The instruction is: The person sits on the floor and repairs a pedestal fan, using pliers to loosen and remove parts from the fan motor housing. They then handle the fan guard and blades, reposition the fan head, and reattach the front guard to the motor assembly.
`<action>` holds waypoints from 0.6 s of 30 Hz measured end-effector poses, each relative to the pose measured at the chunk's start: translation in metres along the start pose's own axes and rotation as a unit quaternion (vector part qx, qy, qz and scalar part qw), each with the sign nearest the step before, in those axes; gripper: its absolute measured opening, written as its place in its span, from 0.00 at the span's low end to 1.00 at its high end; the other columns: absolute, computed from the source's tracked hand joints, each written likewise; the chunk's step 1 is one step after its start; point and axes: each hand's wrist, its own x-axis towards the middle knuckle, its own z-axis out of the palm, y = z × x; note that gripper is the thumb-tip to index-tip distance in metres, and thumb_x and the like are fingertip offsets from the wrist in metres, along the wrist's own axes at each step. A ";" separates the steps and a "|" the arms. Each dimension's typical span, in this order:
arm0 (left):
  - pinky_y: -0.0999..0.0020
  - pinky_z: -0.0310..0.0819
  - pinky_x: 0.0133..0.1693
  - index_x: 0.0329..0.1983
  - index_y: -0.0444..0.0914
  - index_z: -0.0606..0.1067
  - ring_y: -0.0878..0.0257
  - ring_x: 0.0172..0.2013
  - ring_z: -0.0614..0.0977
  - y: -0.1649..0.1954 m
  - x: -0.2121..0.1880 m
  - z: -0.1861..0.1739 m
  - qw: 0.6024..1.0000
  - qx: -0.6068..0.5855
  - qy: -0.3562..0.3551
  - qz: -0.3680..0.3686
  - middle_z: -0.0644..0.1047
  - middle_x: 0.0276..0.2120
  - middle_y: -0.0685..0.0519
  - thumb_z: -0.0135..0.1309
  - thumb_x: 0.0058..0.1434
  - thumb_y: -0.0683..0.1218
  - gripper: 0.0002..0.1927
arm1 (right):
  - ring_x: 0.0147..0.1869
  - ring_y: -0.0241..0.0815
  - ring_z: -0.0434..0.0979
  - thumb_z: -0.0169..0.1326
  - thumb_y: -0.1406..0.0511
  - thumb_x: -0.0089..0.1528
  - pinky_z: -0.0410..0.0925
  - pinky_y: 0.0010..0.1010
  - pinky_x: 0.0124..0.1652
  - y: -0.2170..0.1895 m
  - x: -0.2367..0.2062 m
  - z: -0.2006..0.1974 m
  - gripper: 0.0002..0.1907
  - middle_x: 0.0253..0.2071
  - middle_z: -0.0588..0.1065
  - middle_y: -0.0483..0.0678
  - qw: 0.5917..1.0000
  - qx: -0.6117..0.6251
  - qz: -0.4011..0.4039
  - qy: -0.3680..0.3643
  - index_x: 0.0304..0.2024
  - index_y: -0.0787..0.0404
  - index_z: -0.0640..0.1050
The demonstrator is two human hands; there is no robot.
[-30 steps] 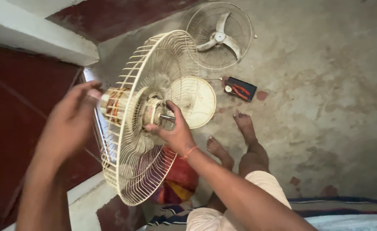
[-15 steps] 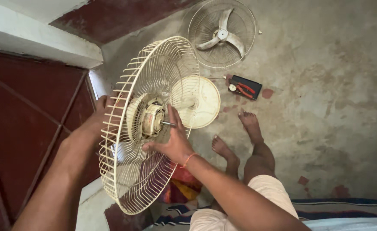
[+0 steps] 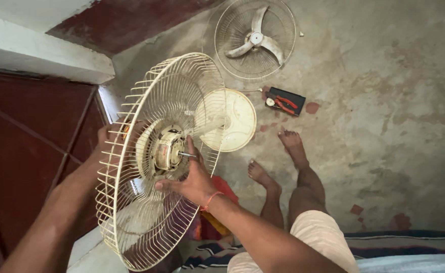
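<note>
Left hand (image 3: 104,144) lies half hidden behind fan guard (image 3: 146,167), grasp unclear.

A small black rectangular case (image 3: 284,101) lies flat on the bare concrete floor (image 3: 384,126), just beside the round cream fan base (image 3: 235,121) and below the wire guard with the three-bladed fan (image 3: 255,39) lying on the floor. Its open face shows red-handled pliers and a small round pale item. No labels, signs or screens can be made out.
</note>
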 end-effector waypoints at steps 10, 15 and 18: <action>0.38 0.47 0.68 0.77 0.54 0.47 0.36 0.72 0.48 -0.004 0.003 0.001 1.000 0.017 0.010 0.017 0.48 0.74 0.42 0.69 0.45 0.56 0.59 | 0.85 0.58 0.42 0.69 0.39 0.44 0.46 0.41 0.76 0.014 0.007 0.002 0.82 0.81 0.43 0.65 0.998 0.003 -0.054 -0.021 0.79 0.67 0.33; 0.37 0.46 0.67 0.77 0.53 0.47 0.37 0.72 0.48 -0.006 0.003 0.000 0.999 0.030 0.018 0.028 0.48 0.73 0.42 0.70 0.44 0.57 0.61 | 0.86 0.58 0.46 0.68 0.37 0.46 0.49 0.42 0.77 0.014 0.010 -0.001 0.81 0.82 0.47 0.65 0.995 0.021 -0.089 -0.032 0.79 0.67 0.34; 0.37 0.45 0.67 0.77 0.53 0.47 0.38 0.72 0.48 -0.006 0.003 -0.002 0.999 0.033 0.020 0.030 0.48 0.73 0.41 0.70 0.43 0.58 0.61 | 0.85 0.59 0.44 0.67 0.36 0.43 0.50 0.43 0.75 0.011 0.010 -0.005 0.82 0.80 0.46 0.65 0.998 -0.017 -0.052 -0.037 0.79 0.65 0.32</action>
